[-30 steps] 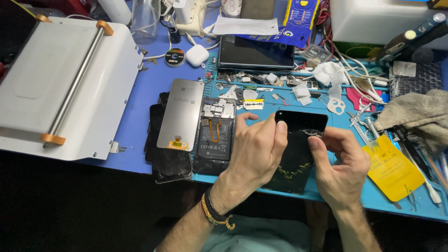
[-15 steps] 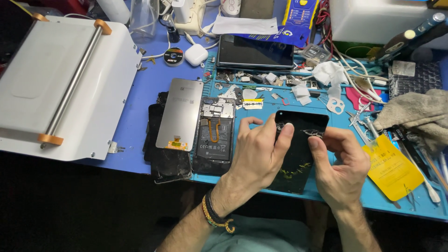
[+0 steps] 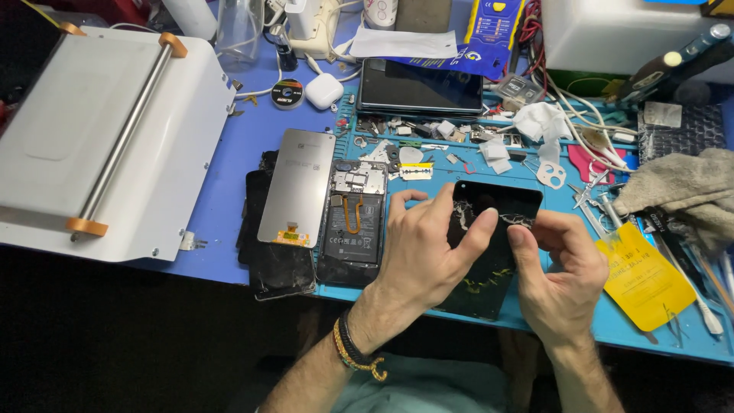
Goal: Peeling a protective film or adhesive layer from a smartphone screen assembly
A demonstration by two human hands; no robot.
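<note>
We have the cracked black phone screen (image 3: 489, 252) at the desk's (image 3: 229, 252) near edge; our left hand (image 3: 428, 252) and right hand (image 3: 562, 275) both pinch it; we judge peeling underway; next needs gentle, even pull.

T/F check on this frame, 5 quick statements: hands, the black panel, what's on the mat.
1. Both hands hold the black panel. True: the left hand and the right hand grip it from either side.
2. The opened phone lies right of the black panel. False: it lies to its left, beside the grey display panel.
3. The left wrist wears bracelets. True.
4. The yellow card lies on the white machine. False: it lies on the blue mat, right of the right hand.
5. A beige cloth sits at the right edge. True.
</note>
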